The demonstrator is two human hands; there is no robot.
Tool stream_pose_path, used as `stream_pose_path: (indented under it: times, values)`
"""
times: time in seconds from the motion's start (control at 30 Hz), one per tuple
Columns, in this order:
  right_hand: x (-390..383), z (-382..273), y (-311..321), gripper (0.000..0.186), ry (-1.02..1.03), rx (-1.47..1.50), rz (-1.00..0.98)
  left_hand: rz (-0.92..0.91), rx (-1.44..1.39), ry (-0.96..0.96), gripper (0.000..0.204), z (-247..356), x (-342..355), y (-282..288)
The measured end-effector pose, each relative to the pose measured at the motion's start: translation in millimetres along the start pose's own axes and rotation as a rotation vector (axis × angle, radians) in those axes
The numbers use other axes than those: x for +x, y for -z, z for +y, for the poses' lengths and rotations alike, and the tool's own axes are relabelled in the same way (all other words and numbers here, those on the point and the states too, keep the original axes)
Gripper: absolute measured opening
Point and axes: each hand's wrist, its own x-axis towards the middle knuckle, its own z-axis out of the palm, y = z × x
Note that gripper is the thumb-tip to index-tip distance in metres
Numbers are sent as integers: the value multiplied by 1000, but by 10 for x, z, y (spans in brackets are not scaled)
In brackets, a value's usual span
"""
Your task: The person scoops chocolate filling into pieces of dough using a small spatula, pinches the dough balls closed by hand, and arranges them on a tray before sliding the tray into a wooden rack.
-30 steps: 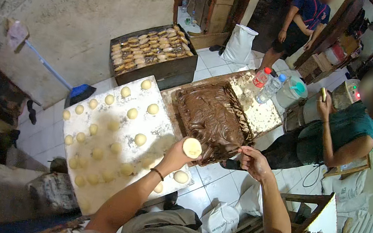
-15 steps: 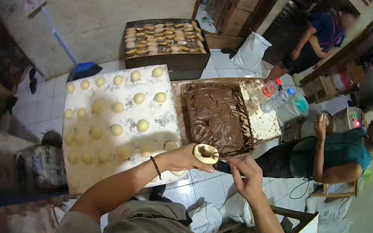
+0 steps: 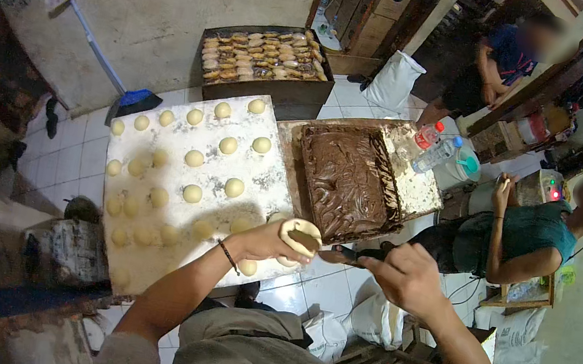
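My left hand (image 3: 262, 245) is closed around a cupped piece of pale dough (image 3: 302, 226), its hollow facing up with brown filling inside. Just right of it, my right hand (image 3: 410, 280) grips a thin, dark spatula-like tool (image 3: 350, 254); its tip points toward the dough, and its exact shape is unclear. Beyond the hands lies a shallow tray heaped with chocolate-brown paste (image 3: 346, 179). To the left, rows of round dough balls (image 3: 234, 187) rest on a pale, floured board (image 3: 265, 178), some in shadow near my left forearm.
A dark box of baked pieces (image 3: 274, 100) stands behind the board. Two plastic bottles (image 3: 435, 156) and a bucket (image 3: 459, 171) are beyond the paste. One person in green (image 3: 521, 236) works at right; another (image 3: 505, 60) is at the back. White sacks (image 3: 372, 319) lie below my right arm.
My right hand has moved a little to the right, and its tool now shows more plainly. The dough in my left hand is tilted differently, with more brown filling visible. The view has shifted slightly.
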Motion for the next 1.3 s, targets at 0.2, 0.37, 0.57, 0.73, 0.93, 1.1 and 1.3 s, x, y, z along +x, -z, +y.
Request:
stream_pose_path:
  times: [0.2, 0.37, 0.57, 0.73, 0.93, 1.1, 1.3]
  values:
    - [-182, 79, -919, 12, -488, -57, -89, 290, 119, -140, 51, -115, -430, 126]
    - [-476, 36, -2344, 22, -633, -212, -51, 218, 75, -244, 51, 102, -916, -206]
    - [412, -1659, -1193, 48, -571, 897, 328, 190, 80, -240, 51, 183, -1756, -354]
    - [373, -2720, -1328, 45, -665, 1217, 439, 161, 196, -223, 66, 237, -2364, -529]
    - [358, -3606, -1349, 23, -800, 1091, 362, 76, 285, -80, 62, 6, -3208, -415]
    - [103, -4262, -1065, 13, -789, 972, 331, 34, 495, 127, 39, 118, -3897, -575]
    - [453, -4554, -669, 23, -374, 791, 215, -282, 586, -40, 49, -17, -4357, -511]
